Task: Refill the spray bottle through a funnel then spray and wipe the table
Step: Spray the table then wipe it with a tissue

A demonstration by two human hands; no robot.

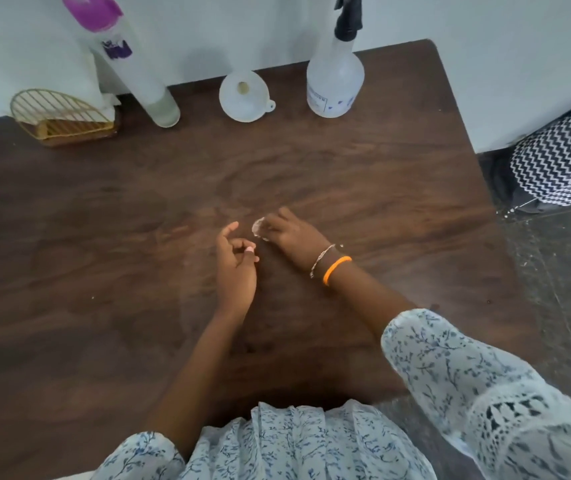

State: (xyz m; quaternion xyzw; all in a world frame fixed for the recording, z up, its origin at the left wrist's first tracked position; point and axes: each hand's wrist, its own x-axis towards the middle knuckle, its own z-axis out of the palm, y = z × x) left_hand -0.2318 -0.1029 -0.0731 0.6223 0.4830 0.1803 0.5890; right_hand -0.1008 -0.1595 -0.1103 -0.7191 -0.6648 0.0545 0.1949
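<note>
A: What stands along the far edge, reading from the left?

B: A gold wire rack with an arched back [59, 114] sits at the far left of the dark wood-grain desk [87, 237], well beyond the fingers. Right of it leans a tall white bottle with a magenta cap [131, 60], its base on the desk. Next comes a white plastic funnel [244, 95], lying wide mouth up with its small tab handle toward the right. Just right of the funnel stands the translucent white spray bottle with a black trigger head [334, 74], upright, straight beyond the right hand's fingers and well apart from them.

A: And the hands?

B: The left hand [235, 265] hovers near mid-desk, its fingers [230, 230] loosely curled and holding nothing. Just to its right, the right hand [292, 235] lies knuckles up, its fingers bent round a small clear, glassy object [259, 228] that shows at the fingertips; what the object is cannot be told. The two hands are close but not touching.

A: Anything on the right wrist?

B: A thin silver chain bracelet [321, 259] and an orange band [336, 270]; both sleeves are white with a blue floral print [450, 358].

A: Beyond the desk's right edge?

B: A black-and-white zigzag-patterned fabric [561, 157], over the floor.
</note>
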